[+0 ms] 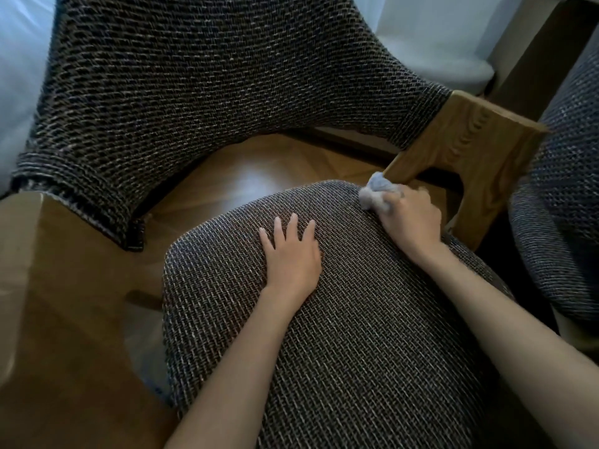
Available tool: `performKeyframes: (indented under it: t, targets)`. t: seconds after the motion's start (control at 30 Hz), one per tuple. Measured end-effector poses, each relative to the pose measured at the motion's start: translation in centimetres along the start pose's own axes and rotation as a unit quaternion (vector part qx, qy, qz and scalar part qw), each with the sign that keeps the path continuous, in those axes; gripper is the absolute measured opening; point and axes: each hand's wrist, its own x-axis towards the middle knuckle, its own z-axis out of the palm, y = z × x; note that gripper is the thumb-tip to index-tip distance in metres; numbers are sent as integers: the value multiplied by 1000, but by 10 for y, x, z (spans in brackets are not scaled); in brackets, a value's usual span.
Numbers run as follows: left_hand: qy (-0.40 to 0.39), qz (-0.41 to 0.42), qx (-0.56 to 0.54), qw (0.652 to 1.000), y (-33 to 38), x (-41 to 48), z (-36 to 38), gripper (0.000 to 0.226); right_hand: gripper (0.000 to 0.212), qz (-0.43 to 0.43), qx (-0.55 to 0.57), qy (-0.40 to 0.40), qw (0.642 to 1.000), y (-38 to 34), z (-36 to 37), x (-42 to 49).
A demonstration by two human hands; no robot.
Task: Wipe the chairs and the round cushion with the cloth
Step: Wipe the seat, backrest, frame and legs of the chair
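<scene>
We are wiping the seat cushion (340, 319): our right hand (411, 215) grips the bunched cloth (377, 189) at its far edge, left hand (291, 254) flat, fingers straight. Next, probably sweep across.

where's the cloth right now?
Head view, right of centre: the cloth is bunched in the right hand at the far right edge of the seat cushion, beside the wooden armrest support. The left hand rests flat mid-cushion.

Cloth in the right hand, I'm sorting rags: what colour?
Pale grey-blue cloth, bunched in the right hand; head view.
</scene>
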Motion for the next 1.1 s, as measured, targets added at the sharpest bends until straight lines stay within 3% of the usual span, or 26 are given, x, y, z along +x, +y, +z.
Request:
performKeyframes:
  t: [0.1,0.27,0.4,0.5,0.63,0.73,0.9,0.97,1.1]
  targets:
    - [-4,5,3,1000,2,-1,0,49,25,18,21,28,999,-21,-3,-14]
    - [4,8,17,1000,5,-2,1,49,19,-107,13,-1,994,-34,-5,-63]
    - [0,23,11,1000,10,-8,2,49,26,17,-18,3,1000,21,-12,-26]
    - [3,34,15,999,10,-10,1,49,24,65,-6,24,998,14,-13,-26]
    - [5,36,17,999,10,-11,2,49,14,-30,27,7,999,-29,-15,-76]
    - [10,36,12,999,9,-11,2,49,16,-88,29,2,996,-10,-21,-94]
    - [9,56,6,998,10,-21,6,49,25,88,-14,47,995,53,-28,-70]
    - [5,61,4,998,12,-23,6,49,25,112,4,51,992,41,-29,-74]
    - [1,66,15,998,13,-23,7,50,16,-21,68,20,997,-10,-35,-122]
